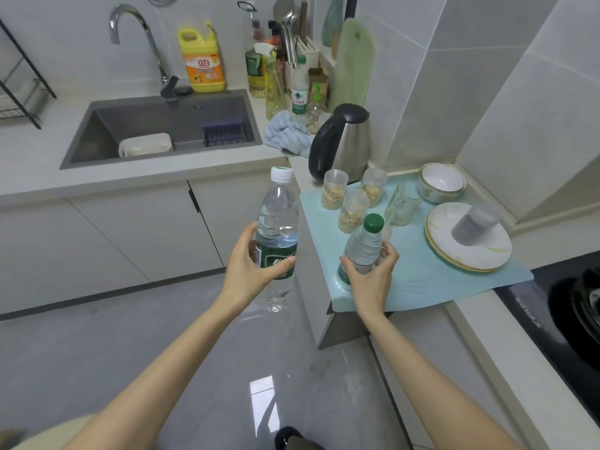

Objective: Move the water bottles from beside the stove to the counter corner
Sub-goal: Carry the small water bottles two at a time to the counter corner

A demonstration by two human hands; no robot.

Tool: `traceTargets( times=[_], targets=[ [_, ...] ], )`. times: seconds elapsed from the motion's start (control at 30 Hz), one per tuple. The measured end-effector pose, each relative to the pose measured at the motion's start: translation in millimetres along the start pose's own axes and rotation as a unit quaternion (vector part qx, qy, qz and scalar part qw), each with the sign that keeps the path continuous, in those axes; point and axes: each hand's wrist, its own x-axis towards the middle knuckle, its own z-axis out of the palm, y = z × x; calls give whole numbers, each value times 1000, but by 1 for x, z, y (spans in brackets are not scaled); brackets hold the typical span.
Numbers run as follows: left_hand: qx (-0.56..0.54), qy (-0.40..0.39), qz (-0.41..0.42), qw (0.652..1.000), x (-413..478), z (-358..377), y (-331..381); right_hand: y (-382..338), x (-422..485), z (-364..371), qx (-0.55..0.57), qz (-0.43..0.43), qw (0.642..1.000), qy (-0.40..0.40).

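At the centre of the frame the left hand (256,264) grips a tall water bottle (277,222) with a white cap. Its fingers and thumb are curled round the green label, and it holds the bottle upright in the air in front of the cabinet doors, just left of the counter's edge. Right of centre, the right hand (370,274) wraps its fingers and thumb round a smaller water bottle (362,245) with a green cap. This bottle leans slightly over the near left part of a pale blue mat (422,277); whether its base touches the mat cannot be told. Just above it on the mat stand three jars (352,211) part-filled with grain, with a glass mug (402,203) beside them. Further right lie stacked plates (467,251) bearing an upturned cup (475,224), and bowls (441,181) sit above those. A kettle (344,141) stands at the mat's upper left corner. The stove (558,313) shows dark at the lower right, and the sink (162,125) lies at the upper left.
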Motion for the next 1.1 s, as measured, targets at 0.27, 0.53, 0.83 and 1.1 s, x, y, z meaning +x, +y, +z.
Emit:
traceTargets(
  times=[0.27,0.53,0.83,1.1],
  targets=[
    [-1,9,-10,1000,-9,-6,1,0,-10,-2,-53,7,997,-60],
    [-5,54,-22,998,-19,-40,0,-51,-17,4,3,-23,980,-198],
    [-31,164,-39,985,-13,-142,-9,-144,-25,97,31,-45,927,-372],
    [-53,250,-48,966,14,-291,-48,-219,-74,262,21,-101,878,-468]
  ],
)
